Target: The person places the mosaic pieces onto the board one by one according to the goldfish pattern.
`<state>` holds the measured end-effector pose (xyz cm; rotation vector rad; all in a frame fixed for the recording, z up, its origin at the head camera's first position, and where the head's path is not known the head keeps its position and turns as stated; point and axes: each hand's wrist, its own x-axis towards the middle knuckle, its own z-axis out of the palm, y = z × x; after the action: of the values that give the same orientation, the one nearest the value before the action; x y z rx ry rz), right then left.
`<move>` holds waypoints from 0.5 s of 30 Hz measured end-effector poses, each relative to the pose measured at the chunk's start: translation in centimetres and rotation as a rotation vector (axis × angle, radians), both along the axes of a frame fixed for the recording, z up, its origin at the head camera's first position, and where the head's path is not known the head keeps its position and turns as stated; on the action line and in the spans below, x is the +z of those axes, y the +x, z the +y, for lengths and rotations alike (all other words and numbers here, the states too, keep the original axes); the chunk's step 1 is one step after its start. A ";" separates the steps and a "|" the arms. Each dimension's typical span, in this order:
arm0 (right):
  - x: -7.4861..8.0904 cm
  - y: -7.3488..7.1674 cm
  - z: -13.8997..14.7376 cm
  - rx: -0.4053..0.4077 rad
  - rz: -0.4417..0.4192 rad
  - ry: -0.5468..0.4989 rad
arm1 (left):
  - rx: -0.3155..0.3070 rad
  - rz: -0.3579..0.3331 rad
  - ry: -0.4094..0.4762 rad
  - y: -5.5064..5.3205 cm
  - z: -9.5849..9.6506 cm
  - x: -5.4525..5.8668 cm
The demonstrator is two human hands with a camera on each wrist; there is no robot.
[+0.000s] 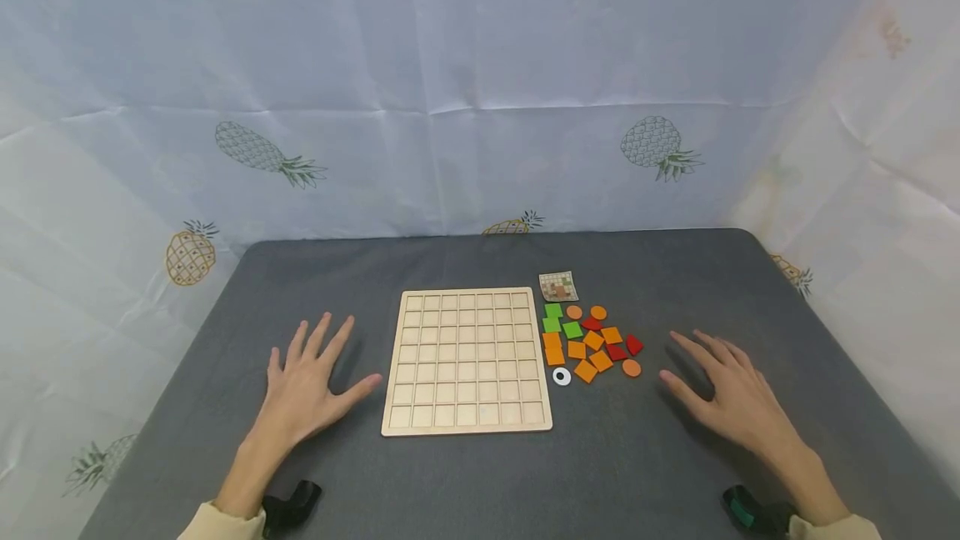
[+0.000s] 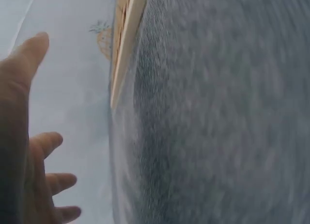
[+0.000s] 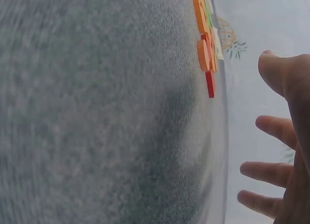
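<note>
A square wooden grid board (image 1: 467,360) lies on the dark grey table, its cells bare. To its right is a loose group of flat pieces: orange squares (image 1: 577,349), green squares (image 1: 572,330), red pieces (image 1: 616,352), orange discs (image 1: 632,367) and a white ring (image 1: 556,381). My left hand (image 1: 302,386), fingers spread, hovers left of the board with the thumb pointing toward its edge. Over the table right of the pieces, my right hand (image 1: 738,398) has its fingers extended and holds nothing. The wrist views show both palms without anything in them.
A small printed picture card (image 1: 558,286) lies behind the pieces, near the board's far right corner. The grey table (image 1: 465,490) ends at a hanging white cloth (image 1: 465,165) printed with pineapples, which also runs along both sides. Dark straps with devices sit on both wrists.
</note>
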<state>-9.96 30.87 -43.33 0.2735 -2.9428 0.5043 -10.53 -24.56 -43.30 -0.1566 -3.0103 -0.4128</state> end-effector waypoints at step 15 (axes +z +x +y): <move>-0.2 -1.1 -2.1 0.113 0.133 -0.216 | -0.082 0.000 0.256 0.8 3.1 -2.0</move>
<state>-11.02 28.76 -43.53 0.4304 -2.7263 0.7799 -9.73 -21.43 -45.30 -0.2593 -2.9232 -0.7991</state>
